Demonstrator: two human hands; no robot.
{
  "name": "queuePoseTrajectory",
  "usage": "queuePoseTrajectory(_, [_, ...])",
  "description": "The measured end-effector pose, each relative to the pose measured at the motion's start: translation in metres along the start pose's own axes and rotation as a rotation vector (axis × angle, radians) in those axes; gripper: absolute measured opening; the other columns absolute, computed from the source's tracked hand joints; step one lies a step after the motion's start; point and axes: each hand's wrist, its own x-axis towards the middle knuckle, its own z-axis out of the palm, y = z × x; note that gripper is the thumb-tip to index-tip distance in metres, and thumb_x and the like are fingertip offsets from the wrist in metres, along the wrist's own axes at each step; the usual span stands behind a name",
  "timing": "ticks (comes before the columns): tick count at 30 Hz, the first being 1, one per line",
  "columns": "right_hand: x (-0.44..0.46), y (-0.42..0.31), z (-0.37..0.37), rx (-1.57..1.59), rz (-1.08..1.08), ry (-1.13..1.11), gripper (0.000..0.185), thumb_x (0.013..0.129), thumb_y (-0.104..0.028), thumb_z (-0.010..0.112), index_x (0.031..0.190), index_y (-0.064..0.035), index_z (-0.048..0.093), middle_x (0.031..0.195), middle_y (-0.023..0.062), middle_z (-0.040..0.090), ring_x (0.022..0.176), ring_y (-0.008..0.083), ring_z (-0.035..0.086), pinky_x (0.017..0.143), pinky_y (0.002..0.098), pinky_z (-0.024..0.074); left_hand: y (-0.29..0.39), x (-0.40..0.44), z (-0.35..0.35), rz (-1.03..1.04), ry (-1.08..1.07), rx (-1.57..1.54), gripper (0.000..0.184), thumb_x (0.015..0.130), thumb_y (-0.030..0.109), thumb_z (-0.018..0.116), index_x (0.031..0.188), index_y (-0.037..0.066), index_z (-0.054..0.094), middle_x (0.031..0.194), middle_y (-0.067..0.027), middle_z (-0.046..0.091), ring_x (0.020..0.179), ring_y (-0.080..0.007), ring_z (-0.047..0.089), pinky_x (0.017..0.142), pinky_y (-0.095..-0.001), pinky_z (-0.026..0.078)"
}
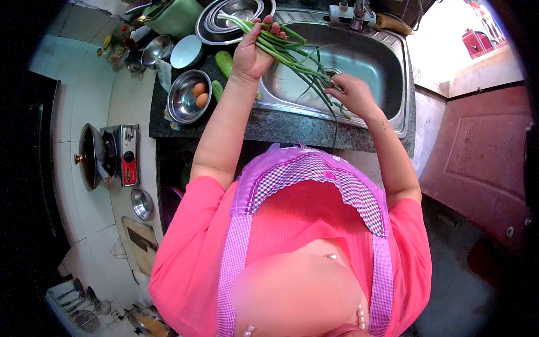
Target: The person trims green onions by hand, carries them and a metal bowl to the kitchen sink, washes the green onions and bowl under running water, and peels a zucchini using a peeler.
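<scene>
A bunch of green onions stretches slantwise over the sink, its white ends at the upper left and its green tips hanging toward the near rim. My left hand, palm turned up, is closed around the bunch near the white ends. At the leafy end, my right hand pinches some of the green tips between thumb and fingers. The faucet rises behind the sink. Left of the sink, a cucumber lies on the counter beside my left wrist, with another green vegetable just nearer.
On the counter's left, a steel bowl holds two eggs. Behind it stand a white bowl, nested metal basins and a green container. Farther left are a portable stove and a cutting board with a knife.
</scene>
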Motion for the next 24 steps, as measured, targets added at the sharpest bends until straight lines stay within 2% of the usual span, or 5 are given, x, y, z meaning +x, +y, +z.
queuePoseTrajectory(4, [0.003,-0.002,-0.004,0.167,-0.043,-0.025,0.022,0.081,-0.024,0.055,0.083,-0.0023,0.052,0.078,0.0165,0.052,0.072,0.0355,0.052,0.063,0.0401,0.0412,0.001,0.001,0.001,0.016,0.049,-0.003,0.018,0.089,0.014,0.043,0.103,0.008,0.052,0.102,-0.0084,0.057,0.094,-0.0233,0.054,0.091,-0.0451,0.038])
queuePoseTrajectory(10, [-0.004,-0.004,-0.015,0.409,0.084,-0.022,0.020,0.083,-0.009,0.049,0.102,-0.0043,0.053,0.085,0.0181,0.057,0.078,0.0340,0.056,0.070,0.0378,0.0440,0.014,0.018,-0.021,0.055,0.209,0.023,0.022,0.091,0.017,0.038,0.098,0.000,0.050,0.084,-0.0111,0.054,0.080,-0.0221,0.052,0.085,-0.0426,0.041])
queuePoseTrajectory(18, [0.004,0.020,-0.023,0.261,0.013,0.228,0.016,0.073,0.001,0.050,0.084,-0.0042,0.061,0.081,0.0131,0.061,0.077,0.0269,0.060,0.070,0.0310,0.0464,0.011,0.031,-0.028,-0.046,0.119,-0.173,0.026,0.093,0.020,0.033,0.088,0.000,0.048,0.066,-0.0077,0.046,0.065,-0.0219,0.047,0.081,-0.0478,0.041])
queuePoseTrajectory(22, [0.007,0.036,-0.036,0.346,0.136,0.631,0.016,0.082,-0.005,0.050,0.096,-0.0040,0.058,0.091,0.0083,0.060,0.081,0.0162,0.058,0.072,0.0259,0.0441,0.011,0.033,-0.010,0.047,0.252,0.027,0.027,0.093,0.021,0.034,0.089,-0.001,0.049,0.063,-0.0064,0.045,0.063,-0.0222,0.047,0.083,-0.0478,0.040])
queuePoseTrajectory(24, [0.002,0.051,-0.049,0.626,0.250,0.625,0.019,0.085,-0.011,0.052,0.101,-0.0029,0.055,0.094,0.0045,0.058,0.081,0.0102,0.054,0.072,0.0228,0.0426,0.014,0.034,-0.010,-0.006,0.170,0.001,0.025,0.091,0.020,0.038,0.089,-0.002,0.049,0.063,-0.0056,0.045,0.063,-0.0201,0.048,0.086,-0.0468,0.039])
